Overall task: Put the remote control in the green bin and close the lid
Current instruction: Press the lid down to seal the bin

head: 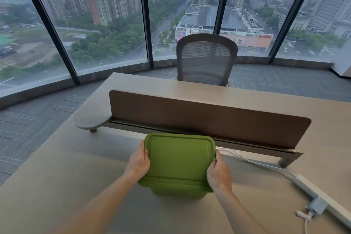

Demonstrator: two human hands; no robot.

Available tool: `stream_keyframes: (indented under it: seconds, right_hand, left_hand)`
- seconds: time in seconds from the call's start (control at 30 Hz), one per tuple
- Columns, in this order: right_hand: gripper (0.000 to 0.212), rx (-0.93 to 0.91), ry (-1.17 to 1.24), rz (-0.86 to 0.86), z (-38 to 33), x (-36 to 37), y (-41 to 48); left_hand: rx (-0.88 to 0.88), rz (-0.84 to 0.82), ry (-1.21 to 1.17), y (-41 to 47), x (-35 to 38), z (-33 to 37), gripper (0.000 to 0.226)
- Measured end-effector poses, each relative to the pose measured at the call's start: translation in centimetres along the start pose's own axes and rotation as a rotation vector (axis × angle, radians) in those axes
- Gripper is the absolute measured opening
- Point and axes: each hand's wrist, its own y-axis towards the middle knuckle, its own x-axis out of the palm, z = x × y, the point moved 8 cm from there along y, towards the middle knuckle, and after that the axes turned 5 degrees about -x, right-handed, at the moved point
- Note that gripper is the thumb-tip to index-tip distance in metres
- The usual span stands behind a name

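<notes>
A green bin (177, 193) stands on the pale wooden desk (57, 186) just in front of me. Its green lid (180, 157) lies flat over the top and hides the inside. My left hand (138, 161) grips the lid's left edge, thumb on top. My right hand (218, 172) grips the right edge the same way. No remote control is visible anywhere.
A brown divider panel (209, 116) runs across the desk right behind the bin. A white power strip (319, 199) with a cable and a plugged-in charger (316, 208) lies at the right. A grey mesh chair (206, 59) stands beyond the desk before the windows.
</notes>
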Motion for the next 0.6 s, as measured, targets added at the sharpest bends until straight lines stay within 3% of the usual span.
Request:
stream_keyframes:
  seconds: [0.6]
  right_hand:
    - [0.047,-0.013,-0.048,0.001,2.0,1.3,1.3]
  left_hand:
    - [0.022,0.031,0.15,1.3,2.7,-0.5,0.054]
